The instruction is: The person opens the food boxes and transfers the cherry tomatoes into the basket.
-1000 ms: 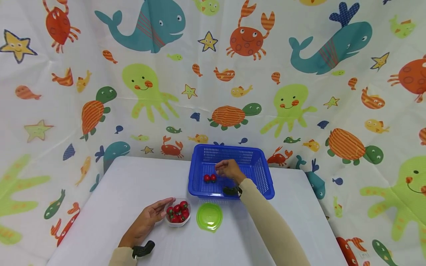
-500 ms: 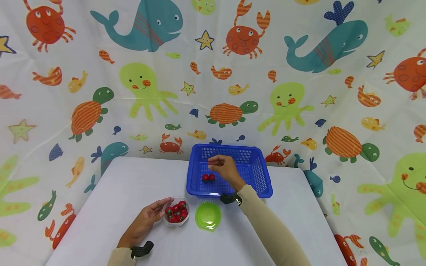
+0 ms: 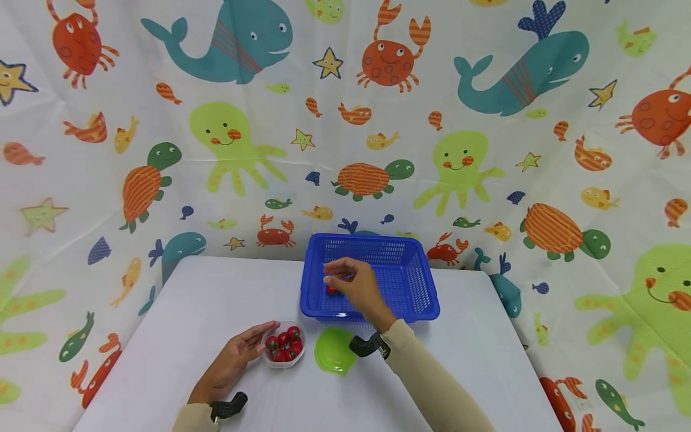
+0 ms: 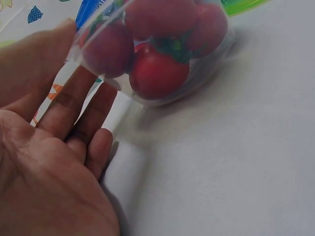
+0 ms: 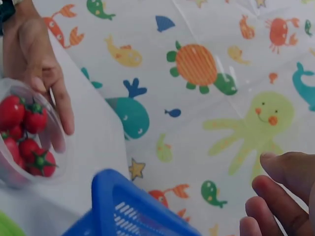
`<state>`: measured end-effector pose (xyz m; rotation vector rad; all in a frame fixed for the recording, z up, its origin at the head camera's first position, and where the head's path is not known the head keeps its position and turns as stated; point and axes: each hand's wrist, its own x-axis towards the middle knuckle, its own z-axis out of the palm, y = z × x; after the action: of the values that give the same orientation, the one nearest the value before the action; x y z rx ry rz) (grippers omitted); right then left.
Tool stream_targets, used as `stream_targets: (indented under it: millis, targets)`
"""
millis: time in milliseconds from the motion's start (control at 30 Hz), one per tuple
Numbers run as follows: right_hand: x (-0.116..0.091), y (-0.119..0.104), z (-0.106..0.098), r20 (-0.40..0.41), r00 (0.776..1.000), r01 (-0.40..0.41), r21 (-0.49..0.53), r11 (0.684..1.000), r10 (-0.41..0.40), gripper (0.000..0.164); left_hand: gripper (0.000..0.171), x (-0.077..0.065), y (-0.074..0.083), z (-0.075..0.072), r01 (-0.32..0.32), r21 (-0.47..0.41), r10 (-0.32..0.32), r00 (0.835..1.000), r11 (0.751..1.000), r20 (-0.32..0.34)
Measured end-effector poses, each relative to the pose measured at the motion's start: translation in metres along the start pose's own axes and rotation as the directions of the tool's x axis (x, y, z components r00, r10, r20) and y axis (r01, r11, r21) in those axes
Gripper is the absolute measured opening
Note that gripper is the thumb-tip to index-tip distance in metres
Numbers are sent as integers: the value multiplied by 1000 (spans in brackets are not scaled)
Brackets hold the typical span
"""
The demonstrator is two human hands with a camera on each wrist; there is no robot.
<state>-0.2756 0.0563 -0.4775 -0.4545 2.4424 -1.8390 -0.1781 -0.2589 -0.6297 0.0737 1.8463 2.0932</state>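
Lower left, your relaxed left hand (image 3: 232, 363) touches the tub (image 3: 283, 364) — a nudge could spill its tomatoes (image 3: 283, 339); mid-frame, your right hand (image 3: 357, 288) hangs loose, empty, over the basket (image 3: 399, 285).

Left arm: the sleeved forearm (image 3: 197, 417) enters from the lower left, cuff just behind the bare wrist (image 3: 204, 395). The left hand (image 3: 236, 355) lies low, reaching forward and inward, palm (image 4: 47, 184) turned inward. Its thumb (image 4: 39, 54) is extended; its fingers (image 4: 69, 105) are slightly bent and spread, the lowest visible one curled more. Right arm: the sleeved forearm (image 3: 432, 378) slants forward and inward from the lower right. The right hand (image 3: 356, 285) is raised and farther forward, well apart from the left, fingers bent in a loose arch, thumb (image 3: 336, 283) below, a gap between them.
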Motion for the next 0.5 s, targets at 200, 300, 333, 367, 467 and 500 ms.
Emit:
stream_targets:
  millis: [200,300,333,367,467,500]
  targets:
    - [-17,-1,9,20,1000,8,35,999,-8,22,58,-1,-1,0,-18,22,18,1000,1000,-2]
    - [-25,0,14,26,1000,5,68,998,-6,21,58,-1,-1,0,-17,28,17,1000,999,-2]
    - [-27,0,16,27,1000,4,75,997,-6,22,58,-1,-2,0,-17,30,17,1000,999,-8]
    - [-30,1,18,30,1000,4,82,997,-6,22,58,-1,-2,0,-16,28,16,1000,999,-5]
    - [-38,3,23,33,999,6,103,995,-9,22,58,-1,-2,0,-6,18,6,1000,1000,-10]
    - [-40,4,25,33,999,6,106,994,-9,23,57,-1,-2,0,-3,18,3,1000,1000,-12]
